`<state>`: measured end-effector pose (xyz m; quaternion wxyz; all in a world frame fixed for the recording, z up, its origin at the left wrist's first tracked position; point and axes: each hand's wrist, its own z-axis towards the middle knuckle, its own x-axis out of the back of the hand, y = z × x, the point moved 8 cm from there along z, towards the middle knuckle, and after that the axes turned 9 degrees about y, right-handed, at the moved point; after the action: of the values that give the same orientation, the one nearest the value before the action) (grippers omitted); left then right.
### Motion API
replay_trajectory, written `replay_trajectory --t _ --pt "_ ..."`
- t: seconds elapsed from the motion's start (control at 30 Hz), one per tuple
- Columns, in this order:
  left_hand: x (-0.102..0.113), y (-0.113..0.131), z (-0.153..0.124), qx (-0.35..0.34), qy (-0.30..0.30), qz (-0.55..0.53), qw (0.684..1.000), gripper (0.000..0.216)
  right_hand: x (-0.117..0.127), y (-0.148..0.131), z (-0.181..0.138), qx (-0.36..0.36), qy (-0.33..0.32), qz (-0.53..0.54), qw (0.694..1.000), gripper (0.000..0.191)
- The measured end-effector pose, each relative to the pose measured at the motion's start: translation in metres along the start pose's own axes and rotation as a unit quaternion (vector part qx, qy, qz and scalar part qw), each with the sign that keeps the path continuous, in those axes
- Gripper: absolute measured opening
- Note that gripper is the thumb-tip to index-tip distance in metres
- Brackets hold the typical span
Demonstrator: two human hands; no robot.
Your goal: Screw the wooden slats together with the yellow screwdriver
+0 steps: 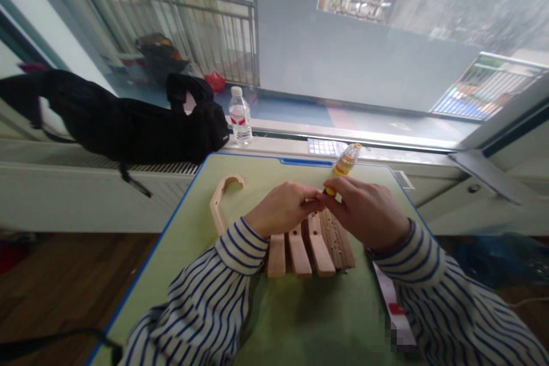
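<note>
My right hand [371, 209] is closed around a screwdriver [329, 191], whose yellow-and-black handle shows between the fingers. My left hand [285, 206] has its fingers pinched together against my right fingertips, just by the screwdriver; what they hold is hidden. Beneath both hands lies a brown wooden board [338, 240] with small light specks on it. Three pale wooden pieces with holes, one of them a bent wooden piece [321, 251], lie side by side against the board. A separate curved wooden hook [218, 200] rests on the table to the left.
The green table [309, 320] has a blue edge. A clear and yellow bottle [348, 159] stands at its back. A water bottle [240, 117] and a black bag [128, 126] are on the sill by the window. A partly hidden flat packet [397, 311] lies beside my right forearm.
</note>
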<state>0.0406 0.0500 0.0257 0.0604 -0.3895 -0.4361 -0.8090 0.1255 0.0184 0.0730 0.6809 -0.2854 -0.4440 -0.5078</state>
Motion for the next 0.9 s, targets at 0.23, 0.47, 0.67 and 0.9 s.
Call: replay_trajectory --t 0.23,0.47,0.67,0.9 --pt "0.0059 0.0007 -0.0006 0.009 0.033 0.028 0.999 0.03 -0.001 -0.0021 0.0023 -0.001 -0.011 0.006 1.0 0.03" --pt "0.0082 -0.0036 0.0002 0.02 0.041 0.059 0.997 0.03 -0.0032 -0.0045 0.0057 0.01 -0.04 0.073 0.997 0.035" --pt "0.0069 -0.0033 0.0013 0.016 0.04 0.043 0.998 0.033 0.0022 -0.0072 0.0074 0.053 -0.047 0.105 0.992 0.033" --pt "0.0038 -0.0049 0.0018 0.021 0.034 0.036 0.999 0.036 0.0 -0.0028 0.0072 0.062 -0.032 0.094 0.993 0.03"
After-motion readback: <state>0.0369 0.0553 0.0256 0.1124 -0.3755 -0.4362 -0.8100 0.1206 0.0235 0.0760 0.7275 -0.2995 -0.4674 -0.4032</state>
